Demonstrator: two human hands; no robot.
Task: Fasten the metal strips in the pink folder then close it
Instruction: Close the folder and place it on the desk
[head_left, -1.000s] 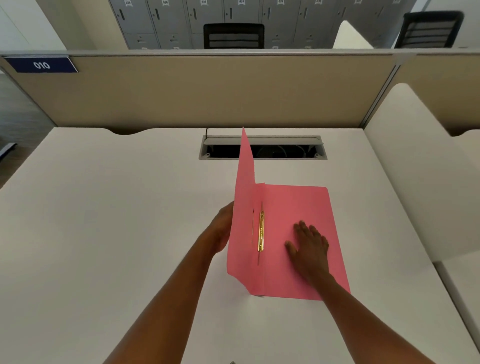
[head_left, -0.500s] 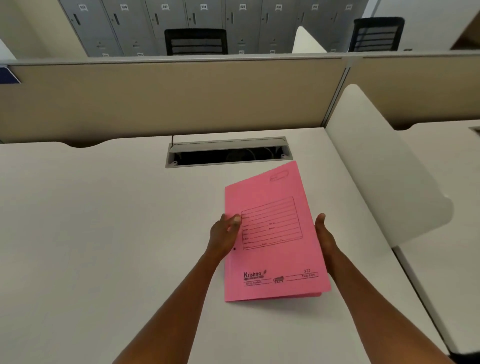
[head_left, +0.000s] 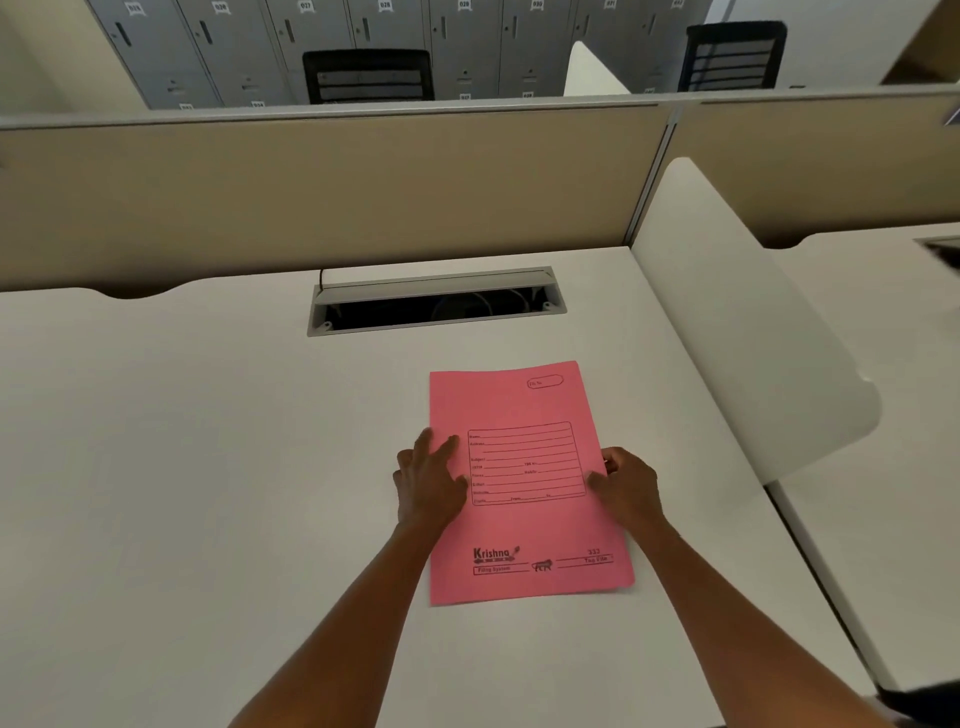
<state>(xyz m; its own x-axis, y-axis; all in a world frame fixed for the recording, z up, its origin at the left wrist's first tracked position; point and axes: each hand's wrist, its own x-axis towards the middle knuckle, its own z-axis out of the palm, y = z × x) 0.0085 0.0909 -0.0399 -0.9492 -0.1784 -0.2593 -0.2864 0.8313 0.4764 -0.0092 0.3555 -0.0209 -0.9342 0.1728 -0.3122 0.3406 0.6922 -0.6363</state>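
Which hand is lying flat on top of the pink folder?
The left hand: its fingers spread flat on the pink folder by the spine edge. The right hand is curled at the opposite edge.

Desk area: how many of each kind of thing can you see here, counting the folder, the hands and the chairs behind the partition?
Pink folder: 1
Hands: 2, left and right
Black chairs: 2, one and another
Cable hatch in the desk: 1
Total: 6
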